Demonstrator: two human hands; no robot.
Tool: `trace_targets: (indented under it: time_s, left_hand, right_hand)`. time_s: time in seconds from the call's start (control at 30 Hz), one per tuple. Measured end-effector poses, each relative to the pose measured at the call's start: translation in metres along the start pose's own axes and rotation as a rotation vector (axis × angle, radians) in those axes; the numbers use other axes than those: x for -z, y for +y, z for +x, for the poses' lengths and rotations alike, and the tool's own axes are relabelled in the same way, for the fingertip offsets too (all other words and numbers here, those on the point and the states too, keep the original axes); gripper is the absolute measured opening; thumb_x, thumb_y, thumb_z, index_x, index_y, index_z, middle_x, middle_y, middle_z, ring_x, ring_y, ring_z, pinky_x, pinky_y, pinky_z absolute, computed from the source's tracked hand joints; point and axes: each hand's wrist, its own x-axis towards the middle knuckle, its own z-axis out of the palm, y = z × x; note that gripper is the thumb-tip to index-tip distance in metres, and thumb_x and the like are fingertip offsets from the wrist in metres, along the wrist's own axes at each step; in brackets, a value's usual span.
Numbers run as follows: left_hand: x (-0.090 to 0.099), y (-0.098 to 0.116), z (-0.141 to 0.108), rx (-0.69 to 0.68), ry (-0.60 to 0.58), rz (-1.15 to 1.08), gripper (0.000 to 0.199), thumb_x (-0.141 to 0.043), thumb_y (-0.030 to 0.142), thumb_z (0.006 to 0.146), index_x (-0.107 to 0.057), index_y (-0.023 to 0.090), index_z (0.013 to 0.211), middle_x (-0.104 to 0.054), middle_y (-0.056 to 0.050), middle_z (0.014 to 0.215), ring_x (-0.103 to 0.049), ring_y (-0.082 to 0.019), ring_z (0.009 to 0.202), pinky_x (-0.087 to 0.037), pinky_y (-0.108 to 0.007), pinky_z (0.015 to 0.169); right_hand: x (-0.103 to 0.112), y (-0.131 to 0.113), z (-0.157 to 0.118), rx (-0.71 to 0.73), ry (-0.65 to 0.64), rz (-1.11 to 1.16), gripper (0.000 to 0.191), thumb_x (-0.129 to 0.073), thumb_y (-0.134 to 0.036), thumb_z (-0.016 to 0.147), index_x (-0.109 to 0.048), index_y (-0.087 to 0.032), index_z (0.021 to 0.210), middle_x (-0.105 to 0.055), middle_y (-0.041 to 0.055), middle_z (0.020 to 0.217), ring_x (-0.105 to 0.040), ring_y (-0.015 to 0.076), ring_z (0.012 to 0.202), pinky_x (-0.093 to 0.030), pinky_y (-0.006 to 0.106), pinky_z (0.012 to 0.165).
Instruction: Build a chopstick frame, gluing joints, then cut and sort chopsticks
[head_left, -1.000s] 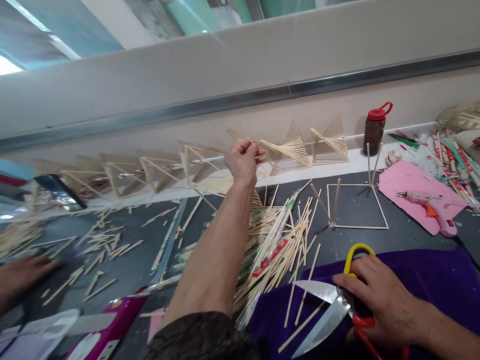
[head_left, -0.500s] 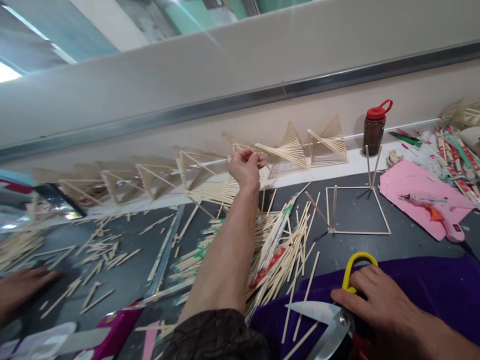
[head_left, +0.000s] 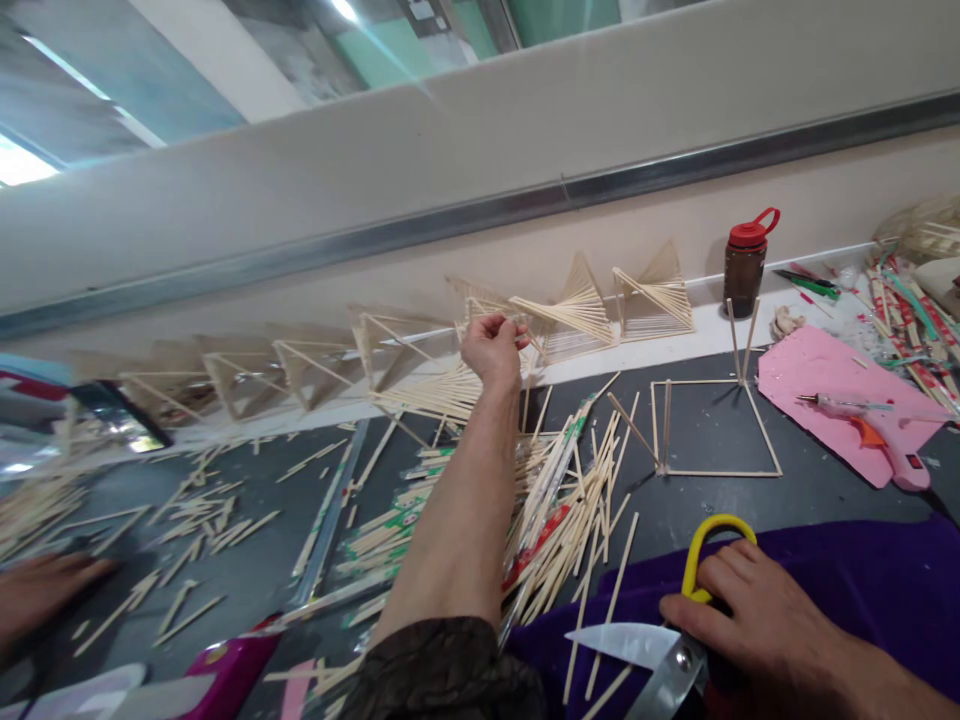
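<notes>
My left hand (head_left: 495, 345) reaches forward to the row of twisted wooden-stick frames by the wall. Its fingers are pinched together at the upper part of a stick frame (head_left: 435, 393) with fanned sticks; the exact grip point is partly hidden by the hand. My right hand (head_left: 765, 610) is closed over the handles of large scissors (head_left: 637, 642), one handle loop yellow, blades apart, above purple cloth (head_left: 847, 550). Beneath my left forearm lies a pile of loose sticks (head_left: 577, 530), some in printed wrappers. To its right stands an open square stick frame (head_left: 720, 473) with upright sticks.
More stick frames (head_left: 652, 295) line the white ledge. A brown bottle (head_left: 744, 270) with red lid stands there. A pink glue gun (head_left: 877, 425) rests on a pink sheet (head_left: 799, 375). Another person's hand (head_left: 52, 590) is at far left, near cut sticks (head_left: 202, 515) and a magenta object (head_left: 232, 665).
The view has shifted slightly, so most things sit a little lower. My left hand stays at the stick frame and my right hand stays on the scissors.
</notes>
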Motion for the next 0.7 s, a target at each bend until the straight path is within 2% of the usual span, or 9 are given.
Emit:
trace_targets:
  time_s: [0.17, 0.43, 0.7]
  left_hand:
    - [-0.002, -0.004, -0.001, 0.014, 0.015, -0.029, 0.011, -0.058, 0.010, 0.073, -0.053, 0.016, 0.080, -0.057, 0.003, 0.071, -0.066, -0.010, 0.061, -0.051, -0.017, 0.049]
    - [0.000, -0.010, 0.002, -0.015, -0.006, 0.012, 0.010, -0.061, 0.013, 0.072, -0.054, 0.016, 0.080, -0.057, 0.003, 0.070, -0.066, -0.011, 0.061, -0.052, -0.018, 0.049]
    - [0.001, -0.016, 0.009, -0.022, -0.010, 0.077, 0.011, -0.061, 0.016, 0.071, -0.058, 0.015, 0.082, -0.059, 0.003, 0.070, -0.064, -0.011, 0.059, -0.052, -0.019, 0.050]
  right_hand:
    - [-0.006, 0.003, -0.002, 0.027, -0.022, -0.061, 0.056, -0.071, -0.048, 0.073, -0.054, -0.024, 0.120, -0.059, 0.0029, 0.083, -0.045, 0.0172, 0.073, -0.026, 0.032, 0.064]
    - [-0.006, 0.002, 0.000, 0.040, 0.031, -0.092, 0.038, -0.063, -0.037, 0.084, -0.054, -0.025, 0.119, -0.057, 0.0011, 0.078, -0.042, 0.0157, 0.069, -0.024, 0.031, 0.064]
    - [-0.007, 0.002, 0.001, 0.043, 0.062, -0.075, 0.041, -0.064, -0.044, 0.083, -0.053, -0.024, 0.118, -0.056, 0.0009, 0.078, -0.041, 0.0158, 0.069, -0.025, 0.031, 0.064]
